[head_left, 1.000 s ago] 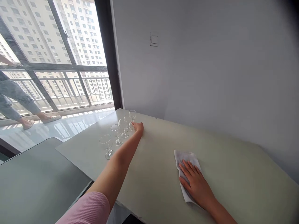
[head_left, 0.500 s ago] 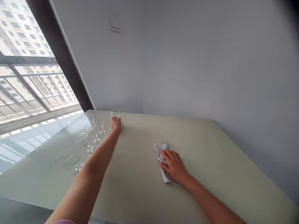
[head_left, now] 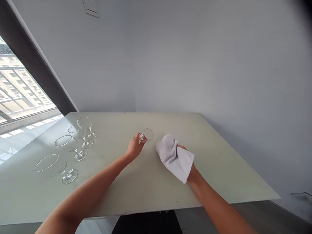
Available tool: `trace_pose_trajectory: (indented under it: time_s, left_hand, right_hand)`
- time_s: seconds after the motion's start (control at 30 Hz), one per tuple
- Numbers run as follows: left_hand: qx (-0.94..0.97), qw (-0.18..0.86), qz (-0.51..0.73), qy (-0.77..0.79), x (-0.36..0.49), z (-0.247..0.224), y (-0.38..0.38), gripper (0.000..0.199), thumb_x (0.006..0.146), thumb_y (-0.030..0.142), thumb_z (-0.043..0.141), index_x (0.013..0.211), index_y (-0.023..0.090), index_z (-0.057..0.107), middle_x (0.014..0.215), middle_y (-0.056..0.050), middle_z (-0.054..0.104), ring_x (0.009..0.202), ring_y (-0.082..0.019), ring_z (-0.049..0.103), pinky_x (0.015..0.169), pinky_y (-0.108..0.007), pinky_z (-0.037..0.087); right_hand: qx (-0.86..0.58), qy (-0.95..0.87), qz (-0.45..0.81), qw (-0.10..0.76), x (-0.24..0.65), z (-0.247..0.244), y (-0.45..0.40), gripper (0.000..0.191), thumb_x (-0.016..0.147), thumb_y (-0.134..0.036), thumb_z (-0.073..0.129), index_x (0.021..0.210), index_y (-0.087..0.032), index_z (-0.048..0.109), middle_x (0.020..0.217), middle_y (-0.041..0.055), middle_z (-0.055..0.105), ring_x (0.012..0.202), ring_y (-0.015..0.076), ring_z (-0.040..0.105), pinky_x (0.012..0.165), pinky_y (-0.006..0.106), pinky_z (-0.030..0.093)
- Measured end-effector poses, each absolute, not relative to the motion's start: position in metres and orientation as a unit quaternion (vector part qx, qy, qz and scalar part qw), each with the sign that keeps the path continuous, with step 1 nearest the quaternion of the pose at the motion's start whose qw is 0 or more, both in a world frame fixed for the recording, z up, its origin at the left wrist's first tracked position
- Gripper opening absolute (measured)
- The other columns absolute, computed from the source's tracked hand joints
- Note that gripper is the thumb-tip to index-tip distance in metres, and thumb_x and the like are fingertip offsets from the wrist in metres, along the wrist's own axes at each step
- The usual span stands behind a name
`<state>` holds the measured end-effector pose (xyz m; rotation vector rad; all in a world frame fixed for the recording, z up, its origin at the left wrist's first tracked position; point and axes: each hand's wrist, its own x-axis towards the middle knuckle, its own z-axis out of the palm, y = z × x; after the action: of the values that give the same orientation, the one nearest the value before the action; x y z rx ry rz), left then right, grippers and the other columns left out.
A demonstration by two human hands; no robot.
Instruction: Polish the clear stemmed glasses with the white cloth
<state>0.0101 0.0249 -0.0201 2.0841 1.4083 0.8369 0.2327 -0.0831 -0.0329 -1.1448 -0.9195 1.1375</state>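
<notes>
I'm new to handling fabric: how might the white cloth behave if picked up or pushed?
The white cloth would probably flop, since it drapes over the right hand with a corner hanging. It looks fairly light, given its thin edges. Pushed, it might bunch up, as its soft folds suggest.

spreads out as a pale, smooth table (head_left: 136,188), slightly rough along the near edge. carries four clear stemmed glasses (head_left: 71,146) at the left, upright on round feet, in a slanting row.
</notes>
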Motion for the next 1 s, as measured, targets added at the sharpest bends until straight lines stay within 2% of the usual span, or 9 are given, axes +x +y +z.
trace_pose_trajectory:
  time_s: [0.13, 0.27, 0.33, 0.4, 0.5, 0.63, 0.7, 0.8, 1.0]
  left_hand:
    - [0.775, 0.203, 0.269, 0.534, 0.005, -0.025, 0.014, 0.013, 0.082, 0.023, 0.04, 0.093, 0.02, 0.045, 0.07, -0.002, 0.057, 0.066, -0.017, 0.054, 0.058, -0.025, 0.035]
    - [0.79, 0.129, 0.278, 0.531, 0.003, -0.029, 0.008, 0.027, 0.084, 0.026, 0.039, 0.109, 0.018, 0.039, 0.077, -0.005, 0.06, 0.078, -0.021, 0.056, 0.067, -0.03, 0.038]
    - [0.8, 0.097, 0.295, 0.513, 0.003, -0.03, 0.005, 0.036, 0.082, 0.029, 0.044, 0.115, 0.018, 0.036, 0.085, -0.006, 0.061, 0.087, -0.022, 0.056, 0.077, -0.033, 0.038]
    - [0.804, 0.066, 0.304, 0.506, 0.0, -0.03, 0.003, 0.044, 0.08, 0.032, 0.048, 0.119, 0.017, 0.034, 0.093, -0.008, 0.061, 0.095, -0.023, 0.054, 0.084, -0.035, 0.036]
    - [0.809, 0.016, 0.296, 0.507, -0.008, -0.029, 0.004, 0.045, 0.08, 0.033, 0.048, 0.119, 0.015, 0.036, 0.101, -0.011, 0.06, 0.097, -0.024, 0.053, 0.085, -0.036, 0.034]
    - [0.849, -0.045, 0.265, 0.455, -0.012, -0.026, 0.005, 0.039, 0.081, 0.032, 0.048, 0.114, 0.011, 0.045, 0.095, -0.014, 0.06, 0.091, -0.026, 0.052, 0.083, -0.038, 0.034]
    - [0.862, -0.057, 0.253, 0.435, -0.009, -0.026, 0.003, 0.035, 0.08, 0.028, 0.048, 0.112, 0.011, 0.047, 0.094, -0.014, 0.06, 0.091, -0.026, 0.052, 0.083, -0.038, 0.034]
    - [0.87, -0.074, 0.241, 0.424, -0.006, -0.026, 0.0, 0.032, 0.082, 0.023, 0.045, 0.111, 0.012, 0.049, 0.091, -0.013, 0.059, 0.089, -0.025, 0.052, 0.085, -0.039, 0.034]
    - [0.88, -0.138, 0.285, 0.354, -0.012, -0.016, 0.001, 0.034, 0.085, 0.02, 0.042, 0.119, 0.018, 0.046, 0.093, -0.008, 0.062, 0.091, -0.019, 0.055, 0.1, -0.043, 0.023]
  right_hand:
    - [-0.495, -0.346, 0.477, 0.638, 0.222, -0.011, -0.098, 0.02, 0.078, -0.042, 0.047, 0.077, -0.023, 0.054, 0.064, 0.001, 0.054, 0.059, 0.018, 0.052, 0.057, 0.032, 0.045]
    - [-0.507, -0.404, 0.368, 0.667, 0.194, 0.015, -0.085, 0.017, 0.077, -0.035, 0.047, 0.089, -0.024, 0.052, 0.084, 0.0011, 0.057, 0.07, 0.0159, 0.054, 0.061, 0.028, 0.044]
    - [-0.508, -0.497, 0.318, 0.628, 0.172, 0.021, -0.077, 0.017, 0.077, -0.032, 0.048, 0.092, -0.023, 0.052, 0.1, 0.0029, 0.057, 0.079, 0.0156, 0.054, 0.067, 0.028, 0.044]
    - [-0.503, -0.593, 0.315, 0.544, 0.154, 0.022, -0.071, 0.027, 0.079, -0.034, 0.049, 0.104, -0.024, 0.051, 0.11, 0.0042, 0.055, 0.084, 0.0161, 0.054, 0.072, 0.029, 0.044]
    - [-0.5, -0.651, 0.371, 0.433, 0.142, 0.019, -0.067, 0.042, 0.081, -0.038, 0.048, 0.121, -0.025, 0.046, 0.095, 0.003, 0.06, 0.074, 0.0153, 0.055, 0.067, 0.03, 0.045]
    - [-0.464, -0.607, 0.516, 0.388, 0.147, 0.013, -0.063, 0.035, 0.079, -0.039, 0.053, 0.108, -0.019, 0.056, 0.063, -0.0013, 0.058, 0.056, 0.0124, 0.056, 0.058, 0.028, 0.048]
    - [-0.436, -0.565, 0.585, 0.386, 0.148, 0.01, -0.06, 0.031, 0.077, -0.037, 0.056, 0.099, -0.017, 0.06, 0.065, 0.0004, 0.061, 0.055, 0.0123, 0.058, 0.053, 0.026, 0.049]
    - [-0.43, -0.501, 0.622, 0.422, 0.147, 0.002, -0.055, 0.029, 0.073, -0.036, 0.062, 0.094, -0.016, 0.062, 0.082, 0.0039, 0.064, 0.057, 0.0127, 0.062, 0.046, 0.024, 0.05]
    - [-0.404, -0.37, 0.69, 0.473, 0.163, -0.009, -0.042, 0.027, 0.068, -0.034, 0.069, 0.085, -0.014, 0.063, 0.07, 0.0026, 0.065, 0.052, 0.0125, 0.062, 0.046, 0.023, 0.051]
